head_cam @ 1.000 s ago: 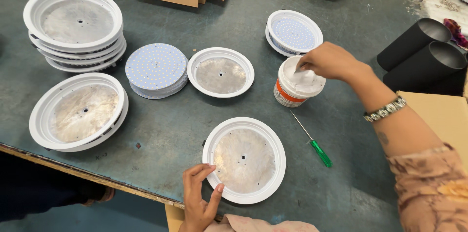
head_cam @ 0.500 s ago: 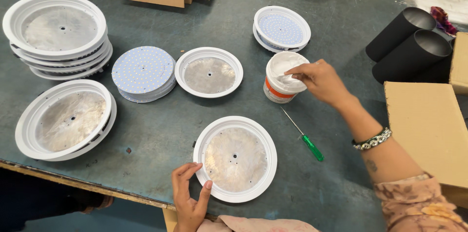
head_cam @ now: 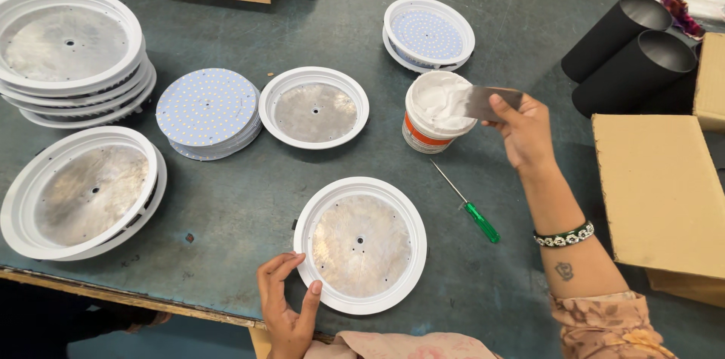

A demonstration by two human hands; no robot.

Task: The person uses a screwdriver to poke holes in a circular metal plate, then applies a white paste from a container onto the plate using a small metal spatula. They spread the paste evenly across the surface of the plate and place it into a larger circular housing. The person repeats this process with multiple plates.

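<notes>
The person's right hand is raised mid-frame with the forearm stretched up from the lower right — fingers curled and pinched closed around a thin flat blade, a beaded bracelet on the wrist and a small mark on the inner forearm. The left hand sits low at the near edge, palm down, thumb and fingers spread apart in a loose open curve — a floral sleeve covers the right upper arm.

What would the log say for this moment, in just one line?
right hand: holds flat metal scraper over white paste tub | left hand: steadies round white housing | green screwdriver: lying on table
</notes>
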